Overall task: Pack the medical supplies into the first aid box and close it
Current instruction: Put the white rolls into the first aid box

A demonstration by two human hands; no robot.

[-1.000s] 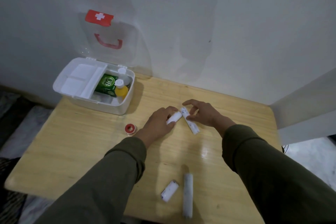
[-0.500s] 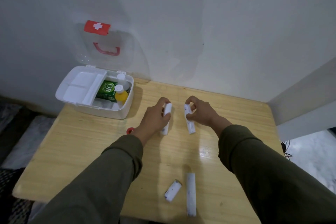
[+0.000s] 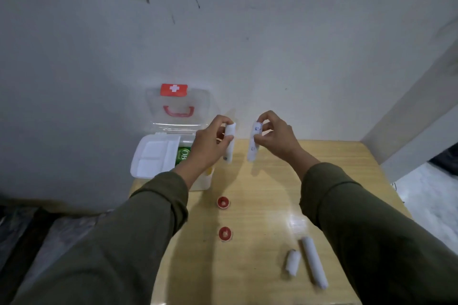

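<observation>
Midway through packing: box (image 3: 158, 163) open at the table's (image 3: 260, 205) far left, lid (image 3: 177, 106) up. Left hand (image 3: 210, 146) pinching one roll (image 3: 229, 142), right hand (image 3: 275, 138) pinching another (image 3: 254, 141), both upright above the table beside the box. Next, probably: swing left, lower into a free compartment. Two more rolls and two red spools waiting.

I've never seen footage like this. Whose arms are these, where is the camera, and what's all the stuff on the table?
No machine here: a person wears a camera on the head, looking down at their own arms. The left hand and the right hand each hold up a white bandage roll. On the wooden table lie two red tape rolls and two more white rolls. The white first aid box stands open by the wall, partly filled.
</observation>
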